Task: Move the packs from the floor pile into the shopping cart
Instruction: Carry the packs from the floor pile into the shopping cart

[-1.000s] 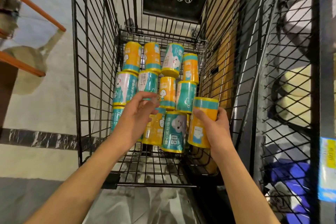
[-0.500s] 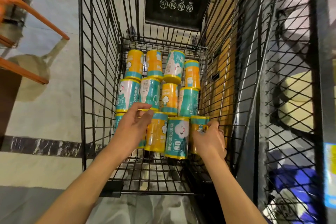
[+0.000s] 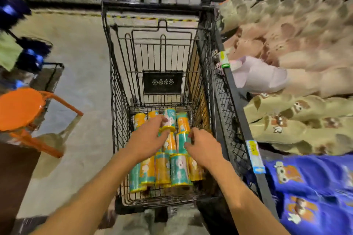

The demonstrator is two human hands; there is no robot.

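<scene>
Yellow and teal packs (image 3: 172, 168) lie in rows on the bottom of the shopping cart (image 3: 122, 120). Both hands hover over them: the left hand (image 3: 147, 139) with fingers loosely spread, the right hand (image 3: 204, 149) relaxed, neither holding anything. The packs look light, stiff, smooth-wrapped cylinders, probably best grasped round the middle.

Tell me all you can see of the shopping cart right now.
The shopping cart is a black wire-mesh basket, apparently metal, standing upright on the pale floor beside a display bin of soft goods. A dark placard hangs on its far wall. Orange and teal packs lie in rows on its bottom. The left hand and the right hand reach inside, over the packs.
</scene>
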